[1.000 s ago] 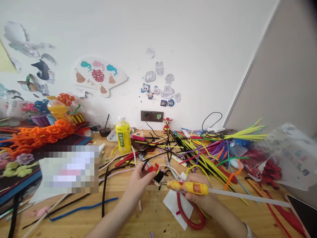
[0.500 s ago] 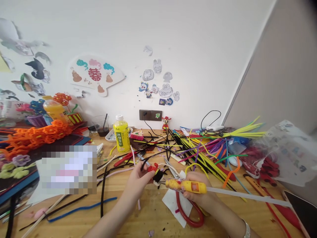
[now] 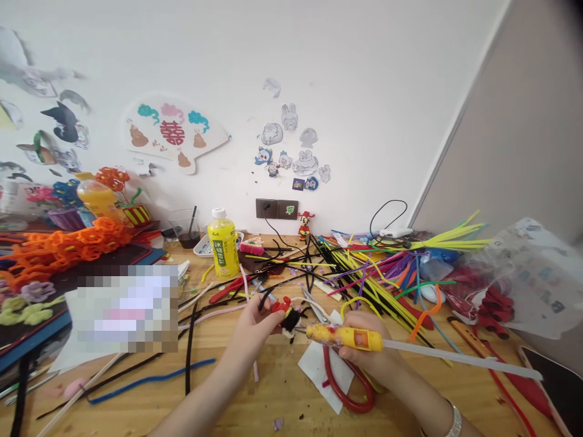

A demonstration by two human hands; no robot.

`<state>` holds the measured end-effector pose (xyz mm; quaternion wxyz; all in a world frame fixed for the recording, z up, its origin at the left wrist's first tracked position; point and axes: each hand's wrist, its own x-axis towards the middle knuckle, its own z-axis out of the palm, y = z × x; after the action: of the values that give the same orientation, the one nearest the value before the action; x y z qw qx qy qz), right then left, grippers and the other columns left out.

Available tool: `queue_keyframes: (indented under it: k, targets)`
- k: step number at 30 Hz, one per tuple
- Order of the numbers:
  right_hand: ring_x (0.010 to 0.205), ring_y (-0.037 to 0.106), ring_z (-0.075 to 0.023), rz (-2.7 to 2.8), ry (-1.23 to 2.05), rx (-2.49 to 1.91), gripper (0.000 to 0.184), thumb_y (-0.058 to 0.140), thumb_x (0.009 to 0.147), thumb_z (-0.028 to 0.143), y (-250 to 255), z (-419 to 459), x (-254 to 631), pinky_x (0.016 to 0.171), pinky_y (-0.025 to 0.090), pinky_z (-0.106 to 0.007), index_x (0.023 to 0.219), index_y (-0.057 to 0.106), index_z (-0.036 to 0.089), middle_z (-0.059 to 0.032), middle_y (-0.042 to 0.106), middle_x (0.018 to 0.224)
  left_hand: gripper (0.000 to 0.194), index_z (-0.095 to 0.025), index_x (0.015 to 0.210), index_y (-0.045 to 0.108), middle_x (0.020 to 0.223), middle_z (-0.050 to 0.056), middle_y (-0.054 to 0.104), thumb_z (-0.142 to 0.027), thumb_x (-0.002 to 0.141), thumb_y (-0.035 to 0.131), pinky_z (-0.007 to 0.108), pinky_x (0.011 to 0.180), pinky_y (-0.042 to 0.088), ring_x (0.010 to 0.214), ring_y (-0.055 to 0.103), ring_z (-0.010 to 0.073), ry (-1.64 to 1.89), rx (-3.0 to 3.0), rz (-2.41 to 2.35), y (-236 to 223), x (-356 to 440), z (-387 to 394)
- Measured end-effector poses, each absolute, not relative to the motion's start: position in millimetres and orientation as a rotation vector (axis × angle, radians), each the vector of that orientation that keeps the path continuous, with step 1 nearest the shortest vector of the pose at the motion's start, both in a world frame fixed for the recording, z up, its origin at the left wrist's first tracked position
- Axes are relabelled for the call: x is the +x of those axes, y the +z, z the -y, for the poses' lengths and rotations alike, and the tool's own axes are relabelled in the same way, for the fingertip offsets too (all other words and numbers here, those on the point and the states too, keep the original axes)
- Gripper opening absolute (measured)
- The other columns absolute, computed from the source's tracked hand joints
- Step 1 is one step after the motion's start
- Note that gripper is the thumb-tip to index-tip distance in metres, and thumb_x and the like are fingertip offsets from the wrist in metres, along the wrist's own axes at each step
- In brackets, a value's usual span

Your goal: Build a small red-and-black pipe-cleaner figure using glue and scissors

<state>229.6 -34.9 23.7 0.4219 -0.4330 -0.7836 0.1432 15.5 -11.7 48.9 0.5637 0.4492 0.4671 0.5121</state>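
Note:
My left hand [image 3: 259,323] pinches a small pipe-cleaner figure [image 3: 289,318] in red, black and white, with loose black ends sticking out. In my right hand [image 3: 371,346] is a yellow hot glue gun [image 3: 344,336], its nozzle pointing left at the figure's lower edge. Whether the tip touches the figure I cannot tell. A long translucent glue stick [image 3: 460,357] runs out of the gun's rear to the right. Beneath my right hand lie scissors with a red handle [image 3: 350,405] on a piece of white paper [image 3: 312,371]; their blades point up and left.
Yellow and black pipe cleaners [image 3: 364,285] spread over the table's back right. A yellow drink bottle [image 3: 223,246] stands behind my left hand. Orange pipe-cleaner flowers [image 3: 68,246] lie at the left. A small red-hatted figure [image 3: 305,226] stands by the wall. A dark-screened device [image 3: 558,388] sits at far right.
The glue gun has shifted very slightly to the right, with its glue stick. My left hand keeps its hold on the figure, and the view has tilted a little.

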Motion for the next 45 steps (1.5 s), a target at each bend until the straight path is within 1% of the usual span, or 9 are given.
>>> queue_keyframes:
  k: [4, 8, 13, 17, 21, 28, 34, 39, 45]
  targets:
    - [0.048, 0.037, -0.0131, 1.968, 0.363, -1.089, 0.059, 0.036, 0.072, 0.073, 26.6, 35.9, 229.4, 0.047, 0.026, -0.027, 0.051, 0.051, 0.02, 0.0011, 0.041, 0.051, 0.028, -0.02, 0.067, 0.04, 0.065, -0.005, 0.053, -0.026, 0.059, 0.066, 0.023, 0.055, 0.044, 0.062, 0.054, 0.0124, 1.211, 1.075, -1.073, 46.5, 14.8, 10.6]
    - [0.048, 0.039, -0.0132, 1.972, 0.34, -1.08, 0.059, 0.036, 0.073, 0.072, 26.4, 35.2, 230.7, 0.047, 0.027, -0.028, 0.051, 0.051, 0.02, 0.0009, 0.043, 0.051, 0.027, -0.02, 0.066, 0.04, 0.063, -0.006, 0.052, -0.026, 0.06, 0.066, 0.021, 0.054, 0.042, 0.06, 0.053, 0.0109, 1.22, 1.092, -1.074, 45.8, 14.0, 10.6]
    - [0.048, 0.039, -0.0133, 1.968, 0.307, -1.08, 0.057, 0.037, 0.074, 0.071, 25.9, 34.7, 232.0, 0.046, 0.027, -0.028, 0.052, 0.051, 0.02, 0.0008, 0.043, 0.051, 0.028, -0.021, 0.067, 0.04, 0.064, -0.006, 0.051, -0.026, 0.06, 0.066, 0.022, 0.055, 0.042, 0.06, 0.053, 0.0114, 1.218, 1.097, -1.067, 45.4, 13.5, 10.1]
    - [0.049, 0.038, -0.0135, 1.964, 0.32, -1.09, 0.057, 0.036, 0.074, 0.071, 25.9, 34.7, 233.7, 0.047, 0.026, -0.028, 0.051, 0.048, 0.02, 0.001, 0.042, 0.051, 0.028, -0.021, 0.068, 0.04, 0.063, -0.007, 0.049, -0.027, 0.06, 0.066, 0.022, 0.055, 0.042, 0.059, 0.052, 0.0111, 1.219, 1.1, -1.066, 44.4, 13.0, 9.4]
    - [0.049, 0.037, -0.0138, 1.952, 0.348, -1.103, 0.055, 0.04, 0.072, 0.071, 23.9, 33.6, 235.8, 0.048, 0.025, -0.028, 0.052, 0.049, 0.021, 0.0006, 0.043, 0.052, 0.027, -0.021, 0.067, 0.04, 0.061, -0.008, 0.045, -0.026, 0.06, 0.065, 0.02, 0.053, 0.04, 0.058, 0.05, 0.0101, 1.222, 1.106, -1.075, 46.1, 12.6, 10.2]
    - [0.05, 0.038, -0.0144, 1.939, 0.347, -1.105, 0.055, 0.038, 0.073, 0.071, 23.2, 33.0, 236.5, 0.048, 0.026, -0.028, 0.051, 0.047, 0.021, 0.0009, 0.041, 0.052, 0.028, -0.021, 0.065, 0.037, 0.058, -0.008, 0.04, -0.026, 0.06, 0.065, 0.019, 0.05, 0.038, 0.054, 0.045, 0.0088, 1.24, 1.125, -1.074, 50.3, 12.6, 11.9]
    - [0.049, 0.04, -0.0135, 1.911, 0.335, -1.083, 0.053, 0.042, 0.073, 0.069, 20.0, 30.5, 238.3, 0.046, 0.028, -0.028, 0.052, 0.048, 0.02, 0.0012, 0.043, 0.052, 0.027, -0.021, 0.066, 0.036, 0.061, -0.008, 0.039, -0.023, 0.064, 0.063, 0.018, 0.052, 0.039, 0.057, 0.043, 0.0082, 1.219, 1.139, -1.039, 48.1, 11.7, 11.2]
    - [0.048, 0.037, -0.0123, 1.912, 0.296, -1.08, 0.054, 0.039, 0.074, 0.069, 18.7, 29.9, 238.2, 0.045, 0.027, -0.027, 0.051, 0.043, 0.02, 0.0022, 0.039, 0.051, 0.026, -0.021, 0.067, 0.035, 0.061, -0.008, 0.037, -0.02, 0.067, 0.061, 0.017, 0.05, 0.037, 0.055, 0.04, 0.0074, 1.213, 1.151, -1.012, 46.8, 10.4, 10.4]
    - [0.048, 0.037, -0.0132, 1.912, 0.295, -1.093, 0.055, 0.038, 0.073, 0.071, 19.1, 29.6, 238.0, 0.046, 0.025, -0.027, 0.052, 0.042, 0.021, 0.0015, 0.039, 0.051, 0.025, -0.021, 0.068, 0.036, 0.063, -0.007, 0.039, -0.018, 0.068, 0.061, 0.019, 0.055, 0.039, 0.059, 0.042, 0.0086, 1.206, 1.143, -0.988, 44.8, 8.9, 8.9]
